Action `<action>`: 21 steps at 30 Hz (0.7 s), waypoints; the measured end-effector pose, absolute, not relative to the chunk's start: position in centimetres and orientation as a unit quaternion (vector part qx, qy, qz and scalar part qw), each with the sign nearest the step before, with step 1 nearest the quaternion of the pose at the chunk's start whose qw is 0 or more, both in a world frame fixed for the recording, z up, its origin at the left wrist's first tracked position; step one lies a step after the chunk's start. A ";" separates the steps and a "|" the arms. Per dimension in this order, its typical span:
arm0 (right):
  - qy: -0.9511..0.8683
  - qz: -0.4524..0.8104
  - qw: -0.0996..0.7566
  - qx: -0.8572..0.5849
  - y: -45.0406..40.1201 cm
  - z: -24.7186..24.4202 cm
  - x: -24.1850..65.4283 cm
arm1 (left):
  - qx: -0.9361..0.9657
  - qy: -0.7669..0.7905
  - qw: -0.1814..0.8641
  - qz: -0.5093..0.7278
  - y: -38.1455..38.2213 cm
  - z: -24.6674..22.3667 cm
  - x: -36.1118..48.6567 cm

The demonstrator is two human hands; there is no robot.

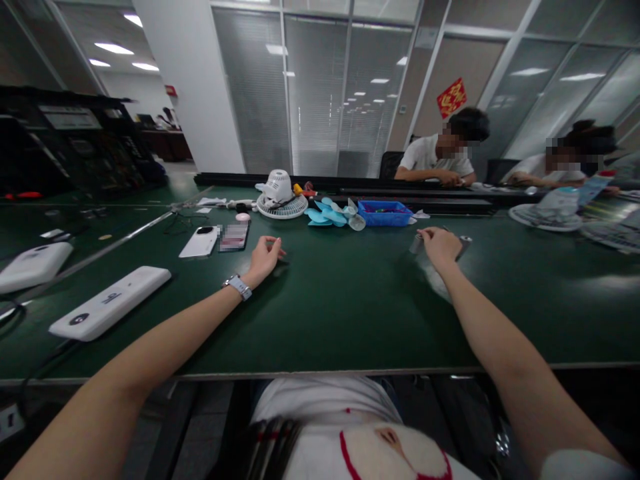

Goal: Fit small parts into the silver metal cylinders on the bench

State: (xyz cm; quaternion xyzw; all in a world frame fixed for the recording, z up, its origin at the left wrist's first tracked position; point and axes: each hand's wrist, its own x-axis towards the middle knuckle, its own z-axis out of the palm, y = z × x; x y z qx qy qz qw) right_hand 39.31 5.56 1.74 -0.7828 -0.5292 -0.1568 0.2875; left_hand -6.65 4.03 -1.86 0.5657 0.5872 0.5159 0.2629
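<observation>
Nearest me on the green counter (325, 320), a long white device (110, 303) is lying to the left. Beyond it, the left hand (265, 259) is resting near two phones (199, 241), its fingers lying loosely bent and slightly parted. The right hand (441, 248) is hovering over a clear plastic bag (437, 281), its fingers bunching narrowly beside a small silvery piece (415, 245); I cannot tell whether they are gripping it. Farther back, a white fan part (278, 187), blue blades (327, 213) and a blue bin (385, 215) are sitting together, and two co-workers (425, 160) are bending over their work.
</observation>
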 end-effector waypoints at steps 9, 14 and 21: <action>-0.524 -0.157 0.259 -0.796 5.7 1.8 39.4 | 0.571 0.585 0.258 0.515 4.1 -2.0 -6.7; -0.534 -0.130 0.252 -0.796 5.3 1.5 39.3 | 0.577 0.583 0.254 0.513 4.1 -2.1 -6.7; -0.541 -0.118 0.273 -0.787 5.1 -0.9 38.0 | 0.573 0.580 0.262 0.516 4.2 -2.2 -6.8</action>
